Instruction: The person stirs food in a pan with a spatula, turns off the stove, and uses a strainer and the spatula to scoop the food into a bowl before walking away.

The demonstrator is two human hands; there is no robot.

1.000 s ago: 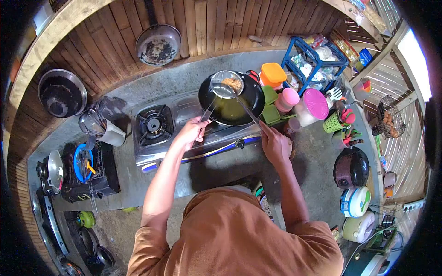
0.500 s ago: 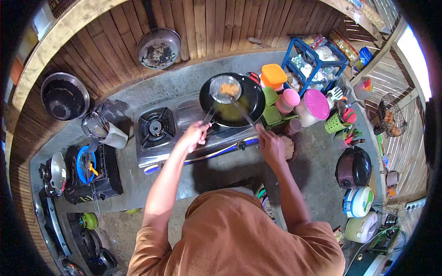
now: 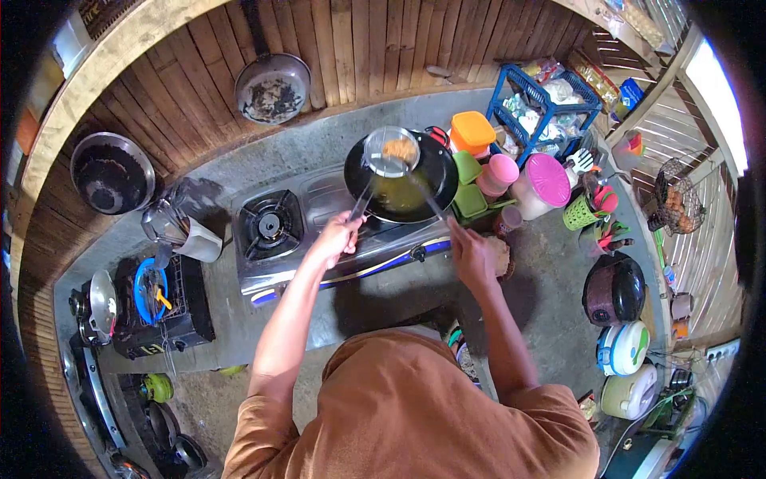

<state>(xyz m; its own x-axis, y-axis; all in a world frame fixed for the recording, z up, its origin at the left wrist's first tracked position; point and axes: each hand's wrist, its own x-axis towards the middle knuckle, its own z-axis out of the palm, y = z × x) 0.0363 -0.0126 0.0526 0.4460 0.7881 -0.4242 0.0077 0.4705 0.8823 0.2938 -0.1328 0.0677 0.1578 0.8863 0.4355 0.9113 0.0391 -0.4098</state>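
Note:
My left hand [image 3: 339, 239] is wrapped round the handle of a round mesh strainer [image 3: 381, 165], held above a black wok [image 3: 361, 188]. A small orange-brown piece of food [image 3: 400, 150] lies in the strainer. In my right hand [image 3: 472, 254] is the long handle of a cooking utensil [image 3: 429, 199]; its far end reaches the strainer and its exact kind is hard to make out. Yellowish oil [image 3: 403, 195] shows in the wok, which sits on the right side of a two-burner gas stove [image 3: 319, 199].
Left of the wok is a bare burner [image 3: 270, 225]. Close on its right stand green containers [image 3: 469, 199], an orange box [image 3: 473, 132] and a pink-lidded tub [image 3: 547, 180]. A blue rack [image 3: 550, 104] is behind them. A rice cooker [image 3: 613, 289] stands farther right.
The strainer has risen slightly towards the wok's far rim, with the food still in it. My right hand and its utensil have shifted only a little, with some blur.

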